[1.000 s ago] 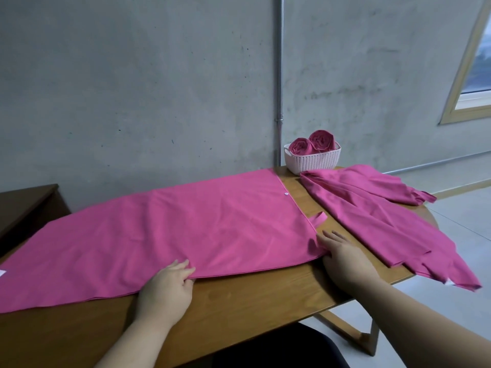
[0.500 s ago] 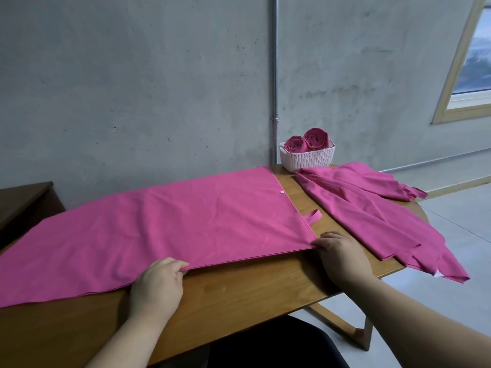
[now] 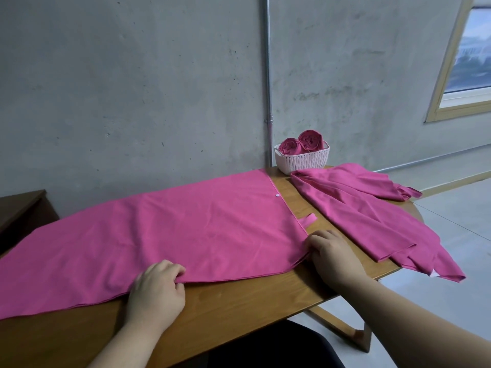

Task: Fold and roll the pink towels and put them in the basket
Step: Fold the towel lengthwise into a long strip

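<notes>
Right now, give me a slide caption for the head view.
Left hand and right hand hold the near edge of the spread pink towel; two rolled towels sit in the basket.

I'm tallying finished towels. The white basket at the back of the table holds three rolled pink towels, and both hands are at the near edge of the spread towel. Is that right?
Not quite. The head view shows two rolled towels in the white basket, not three. The rest holds: the left hand and right hand grip the near edge of the spread towel.
</notes>
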Demonstrator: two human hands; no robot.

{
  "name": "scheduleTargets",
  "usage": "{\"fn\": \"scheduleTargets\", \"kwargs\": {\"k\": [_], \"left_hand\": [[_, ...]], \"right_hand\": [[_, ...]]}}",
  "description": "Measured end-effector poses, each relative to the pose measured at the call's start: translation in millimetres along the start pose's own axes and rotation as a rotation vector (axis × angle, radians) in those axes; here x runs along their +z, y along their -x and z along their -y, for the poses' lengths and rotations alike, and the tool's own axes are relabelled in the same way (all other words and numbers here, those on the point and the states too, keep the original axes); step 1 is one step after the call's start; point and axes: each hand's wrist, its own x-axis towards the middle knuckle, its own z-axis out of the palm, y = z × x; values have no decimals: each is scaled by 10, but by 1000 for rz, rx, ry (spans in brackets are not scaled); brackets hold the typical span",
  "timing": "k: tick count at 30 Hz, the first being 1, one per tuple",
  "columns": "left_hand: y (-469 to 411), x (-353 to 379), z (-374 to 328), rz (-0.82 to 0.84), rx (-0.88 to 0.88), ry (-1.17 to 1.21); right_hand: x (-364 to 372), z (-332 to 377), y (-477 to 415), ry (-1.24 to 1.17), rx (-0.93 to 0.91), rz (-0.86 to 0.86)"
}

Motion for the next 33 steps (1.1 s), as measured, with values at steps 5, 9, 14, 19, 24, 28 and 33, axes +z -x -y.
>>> {"fn": "scheduleTargets", "kwargs": {"k": [5,9,14,19,24,28,33], "left_hand": [[-89,16,-520,94,197,45],[-240,187,-1408,198,348,114],[-439,517,-1912,187,353,258],[-457,565,-1849,126,98,539],[-445,526,-1749,52,-29,739],[-447,540,-1748,52,-30,770],[-459,543,-1756,10,-43,802]], "right_hand": [[5,20,-19,-14,-25,24],[-9,-1,-14,-10,5,60],[-6,-4,-27,-81,190,39],[96,-89,-93,65,287,91],[103,-58,-122,89,298,149],[69,-59,-175,48,327,181],[80,56,-438,-257,433,75]]}}
